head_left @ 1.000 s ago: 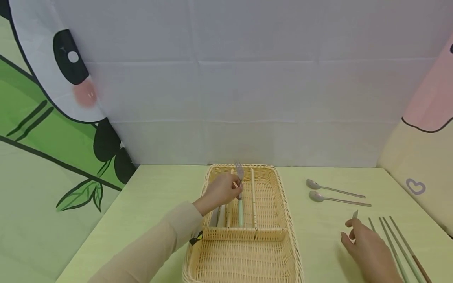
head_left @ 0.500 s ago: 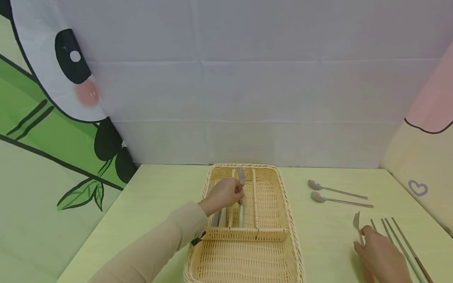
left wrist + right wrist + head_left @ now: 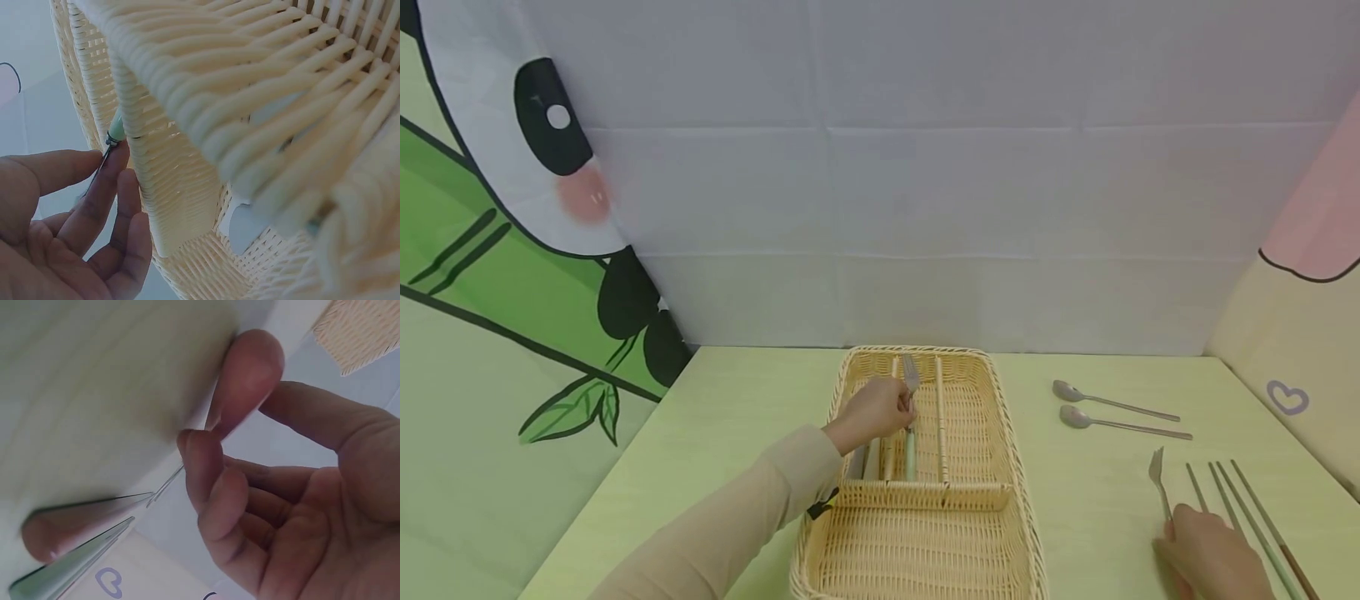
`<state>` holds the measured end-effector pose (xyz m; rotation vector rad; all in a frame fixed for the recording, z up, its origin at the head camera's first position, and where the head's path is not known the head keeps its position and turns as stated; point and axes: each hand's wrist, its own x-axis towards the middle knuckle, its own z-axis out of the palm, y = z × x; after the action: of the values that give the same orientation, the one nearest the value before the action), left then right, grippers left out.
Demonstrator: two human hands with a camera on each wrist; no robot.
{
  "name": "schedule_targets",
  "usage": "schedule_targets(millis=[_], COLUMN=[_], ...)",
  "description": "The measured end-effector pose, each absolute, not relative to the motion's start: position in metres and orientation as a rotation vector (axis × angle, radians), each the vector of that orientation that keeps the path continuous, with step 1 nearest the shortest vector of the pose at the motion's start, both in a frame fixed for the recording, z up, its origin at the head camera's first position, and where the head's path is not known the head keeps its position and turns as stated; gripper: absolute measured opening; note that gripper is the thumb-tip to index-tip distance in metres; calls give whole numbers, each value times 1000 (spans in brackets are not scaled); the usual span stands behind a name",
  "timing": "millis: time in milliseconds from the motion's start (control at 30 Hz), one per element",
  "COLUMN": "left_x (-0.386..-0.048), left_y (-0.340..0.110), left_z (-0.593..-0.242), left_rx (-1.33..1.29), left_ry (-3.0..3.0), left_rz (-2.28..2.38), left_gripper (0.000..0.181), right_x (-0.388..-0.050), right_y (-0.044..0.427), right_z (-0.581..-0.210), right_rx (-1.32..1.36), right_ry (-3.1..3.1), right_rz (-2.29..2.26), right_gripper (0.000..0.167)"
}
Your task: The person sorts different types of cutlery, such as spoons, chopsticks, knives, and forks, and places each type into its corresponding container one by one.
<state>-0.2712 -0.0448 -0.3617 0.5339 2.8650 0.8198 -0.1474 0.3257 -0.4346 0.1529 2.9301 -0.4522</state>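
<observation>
The left hand [image 3: 874, 410] pinches a green-handled fork [image 3: 911, 372] by its metal neck, inside a long compartment of the wicker basket [image 3: 1006, 417]. Its tines point to the back. In the left wrist view the thumb and a finger of the left hand [image 3: 81, 219] meet just below the green handle [image 3: 117, 127], beside a wicker wall. At the table's right, the right hand [image 3: 1217, 554] has its fingers around the handle of another fork [image 3: 1157, 472]. The right wrist view shows that reddish-brown handle [image 3: 251, 369] between thumb and curled fingers of the right hand [image 3: 294, 506].
Two spoons [image 3: 1078, 417] lie at the right back of the table. Several chopsticks [image 3: 1262, 525] lie beside the right hand. Pale blades [image 3: 872, 460] rest in the basket's left compartment. The grey backdrop [image 3: 955, 300] stands behind the table.
The right hand has moved right and toward the near edge, uncovering the fork's head and coming onto its handle. My left hand and its fork have shifted only slightly, with the tines lower.
</observation>
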Motion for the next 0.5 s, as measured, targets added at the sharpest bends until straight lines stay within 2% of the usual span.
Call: schedule_targets(millis=[200, 433, 500], left_x=[-270, -268, -267], left_y=[-45, -46, -46], left_z=[-364, -364, -364], left_rx=[540, 507, 494], left_ry=[2857, 2852, 2833], left_rz=[826, 795, 782], left_gripper=[21, 3, 5], right_x=[-148, -146, -146], right_y=[325, 325, 325], right_z=[-437, -438, -438], right_rx=[105, 84, 85], right_ry=[2930, 2937, 2936], right_rz=[-427, -448, -459], right_gripper=[21, 14, 13])
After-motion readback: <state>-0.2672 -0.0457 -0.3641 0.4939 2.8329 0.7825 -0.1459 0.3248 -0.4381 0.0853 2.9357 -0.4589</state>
